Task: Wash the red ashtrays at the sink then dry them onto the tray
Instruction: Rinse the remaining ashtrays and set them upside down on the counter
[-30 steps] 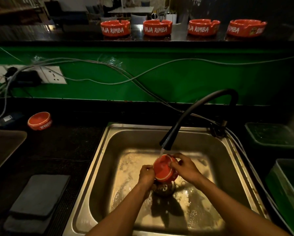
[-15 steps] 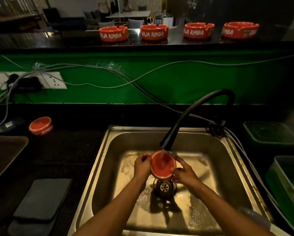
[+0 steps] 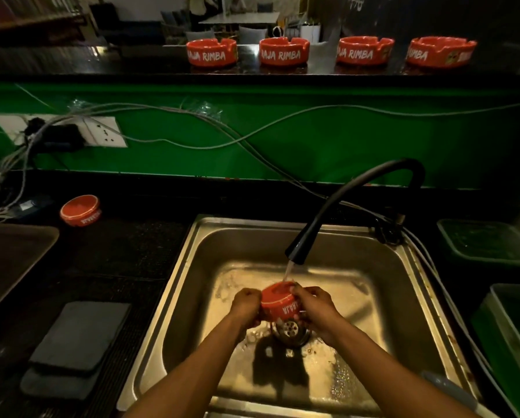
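"RAJA RIMBA" in white letters on the shelf ashtrays (image 3: 283, 51).

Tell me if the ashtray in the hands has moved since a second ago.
Yes. The ashtray has turned: its hollow faced the camera half a second ago, now its lettered side does. It stays above the drain, under the faucet stream.
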